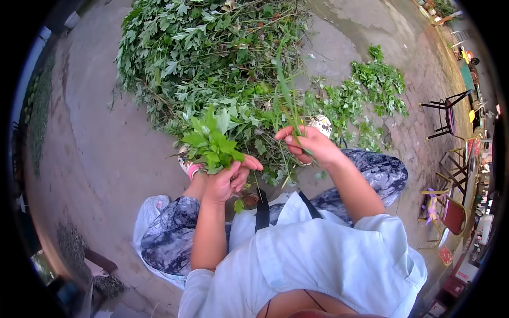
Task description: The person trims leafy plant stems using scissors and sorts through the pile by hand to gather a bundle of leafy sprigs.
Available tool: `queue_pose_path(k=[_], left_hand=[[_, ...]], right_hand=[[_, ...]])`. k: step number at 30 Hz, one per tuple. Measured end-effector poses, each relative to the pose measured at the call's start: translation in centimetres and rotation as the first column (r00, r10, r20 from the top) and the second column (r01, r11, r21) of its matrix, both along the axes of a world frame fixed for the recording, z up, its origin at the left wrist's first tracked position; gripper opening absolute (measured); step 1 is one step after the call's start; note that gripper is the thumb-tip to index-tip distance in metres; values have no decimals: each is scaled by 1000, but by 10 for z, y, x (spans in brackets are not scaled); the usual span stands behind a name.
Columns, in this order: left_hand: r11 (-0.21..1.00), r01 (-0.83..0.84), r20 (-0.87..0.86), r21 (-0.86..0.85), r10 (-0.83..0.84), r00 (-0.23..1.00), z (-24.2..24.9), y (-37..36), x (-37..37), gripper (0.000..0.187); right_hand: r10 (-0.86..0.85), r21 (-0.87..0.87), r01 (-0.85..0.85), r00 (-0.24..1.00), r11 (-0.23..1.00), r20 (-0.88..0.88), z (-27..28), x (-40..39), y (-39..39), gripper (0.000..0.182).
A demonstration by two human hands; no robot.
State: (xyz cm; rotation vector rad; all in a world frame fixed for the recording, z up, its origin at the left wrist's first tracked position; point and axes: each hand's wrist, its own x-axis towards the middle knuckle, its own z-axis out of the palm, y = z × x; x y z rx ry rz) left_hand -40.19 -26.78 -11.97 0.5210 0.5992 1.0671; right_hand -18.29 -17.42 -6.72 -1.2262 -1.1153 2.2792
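My left hand [229,179] is closed around a bunch of leafy green sprigs [211,142], its bright leaves pointing up and away from me. In my right hand [313,146], long thin blades of grass [286,87] are pinched between thumb and fingers, standing up past the fingertips. Just beyond both hands lies a large heap of cut leafy stems [196,58], reaching close to my feet. A smaller spread of green leaves [376,85] lies on the ground to the right of the heap.
Concrete ground [101,116] surrounds the heap. A dark-framed chair [449,114] and a chair with a reddish-brown seat [455,216] stand at the right. My patterned shoe [320,125] is beside the heap. A white bucket [72,20] stands far left.
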Motion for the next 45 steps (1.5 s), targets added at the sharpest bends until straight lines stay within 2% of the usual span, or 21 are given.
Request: queue_pose_path(k=[5,12,14,16,19,20,21,23,25,27,28,30,31,33,35,36,37,40,42,43,45], left_hand=[[975,214,-111,-56,-219,969,-12,-13,15,34],[986,-158,16,-44,159,987,24,-21,-12,43],[949,-300,72,-102,307,949,17,-28,-18,40],[830,-476,166,-289,534,829,1,-35,-22,31],[718,-509,159,-474,639,753,-29,-49,-33,30],[820,-468,328,-329,564,758,-53,-56,-42,28],[551,-604,13,-576,745,667,5,-48,-25,28],[369,-676,-82,-638,840,536,-4,-44,-31,31],[570,-639,149,-517,795,589,-7,-68,-49,32],[711,-634,155,-305,694,704,10,-81,-57,31],[677,-674,146,-296,729,669,21,-84,-54,30],[664,-696,127,-271,742,658,36,-93,-55,29],[653,-715,119,-251,754,646,41,-95,-56,29],[617,-744,81,-257,781,620,47,-101,-57,27],[597,-766,-24,-240,785,619,41,-103,-66,26],[584,-770,-75,-255,783,618,40,-102,-69,29],[584,-769,-74,-260,782,619,36,-103,-74,29],[581,-768,-142,-268,765,628,34,-96,-82,28],[579,-768,-176,-272,755,632,56,-87,-82,26],[627,-745,-173,-228,727,665,62,-83,-85,26],[627,-746,-243,-226,705,666,80,-66,-83,24]], right_hand=[[88,89,-81,993,993,-78,-24,-36,-29,15],[-70,195,63,997,979,29,30,-41,8,12],[-74,451,21,992,892,101,55,-59,18,15],[-127,870,-114,972,479,198,74,-101,26,19],[-30,955,-295,955,28,296,110,-191,-9,14],[73,959,-270,958,-88,277,113,-226,-36,11],[212,922,-323,906,-212,366,121,-253,-69,12],[455,898,-129,827,-420,331,117,-305,-159,8],[624,852,110,729,-512,280,112,-327,-263,9],[831,868,333,536,-369,149,110,-323,-356,15],[887,853,327,366,-407,283,111,-323,-392,24],[985,918,391,174,-66,-4,102,-296,-431,51],[986,918,392,167,-61,-6,101,-297,-430,51],[927,866,338,-68,370,-369,95,-301,-412,76],[854,909,415,461,34,-242,119,-282,-332,40],[873,984,153,488,-92,6,127,-280,-295,50],[726,949,313,659,-27,-197,113,-280,-261,49],[205,992,-123,971,-14,123,79,-239,-137,20],[-38,951,-278,958,135,285,28,-192,-57,14],[-72,779,-537,807,324,586,2,-166,-33,14],[13,526,-765,571,372,821,-67,-131,-12,17]])
